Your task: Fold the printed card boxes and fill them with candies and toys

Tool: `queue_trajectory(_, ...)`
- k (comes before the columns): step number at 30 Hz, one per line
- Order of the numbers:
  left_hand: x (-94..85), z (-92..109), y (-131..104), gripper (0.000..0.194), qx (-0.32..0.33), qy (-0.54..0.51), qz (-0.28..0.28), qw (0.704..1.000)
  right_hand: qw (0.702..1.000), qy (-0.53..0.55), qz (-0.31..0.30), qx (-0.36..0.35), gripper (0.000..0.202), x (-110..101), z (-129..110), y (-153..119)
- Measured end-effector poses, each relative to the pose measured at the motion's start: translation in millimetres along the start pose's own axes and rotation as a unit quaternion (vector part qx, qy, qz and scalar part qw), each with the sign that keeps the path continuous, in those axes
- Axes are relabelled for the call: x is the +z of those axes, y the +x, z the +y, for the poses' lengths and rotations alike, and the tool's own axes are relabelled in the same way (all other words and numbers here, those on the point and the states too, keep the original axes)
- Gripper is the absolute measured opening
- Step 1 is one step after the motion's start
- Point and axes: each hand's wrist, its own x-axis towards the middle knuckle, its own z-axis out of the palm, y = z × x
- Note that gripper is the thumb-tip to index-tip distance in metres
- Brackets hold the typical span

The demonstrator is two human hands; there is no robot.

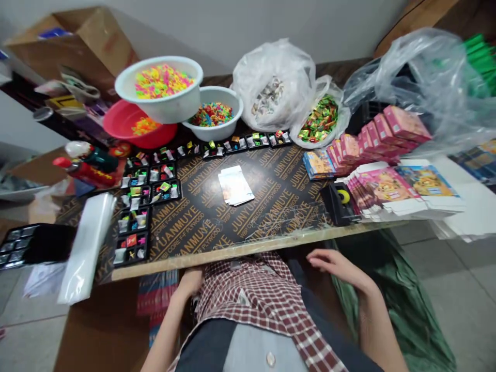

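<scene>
- The surface (279, 181) spans most of my view, a dark printed board with a pale edge that hides part of my lap and whatever lies beneath.
- A green bag (411, 299) slumps by my right forearm, its lower end cut off.
- My checked apron (267, 315) bunches across my lap, its top tucked under the board's edge.
- A clear plastic bag (411, 77) runs out of view at the right, and I can't make out everything under it.
- The upper pale basin (166, 108) overlaps a red basin (143, 140) and a second pale one, hiding part of their contents.
- Red and blue packs (155, 297) sit below the board by my left forearm, too blurred to read.
- Filled black trays (132, 262) line the left and far sides, their small pieces hard to tell apart.
- My right hand (336, 264) hangs just short of the board's edge near the green bag, fingers loosely spread.
- My left hand (192, 281) is against or just beside the apron; its fingers are hidden, so I can't tell whether they pinch the cloth.
- White cards (235, 185) lie mid-board, their print washed out by glare.
</scene>
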Motion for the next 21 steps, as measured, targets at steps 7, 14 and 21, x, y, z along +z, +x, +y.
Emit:
queue_trajectory(7, -75.0, 53, -18, 0.052, 0.181, -0.23, -0.009, 0.956, 0.947, -0.082, 0.144, -0.275, 0.037, 16, -155, 156)
queue_trajectory(14, -101.1, 119, 19, 0.047, 0.271, -0.266, 0.129, 0.916, 0.893, -0.365, 0.114, -0.238, 0.067, 27, -265, 272)
queue_trajectory(21, -128.9, 112, 82, 0.055, 0.199, -0.297, 0.326, 0.875, 0.883, -0.387, 0.1, -0.245, 0.054, 15, -269, 271)
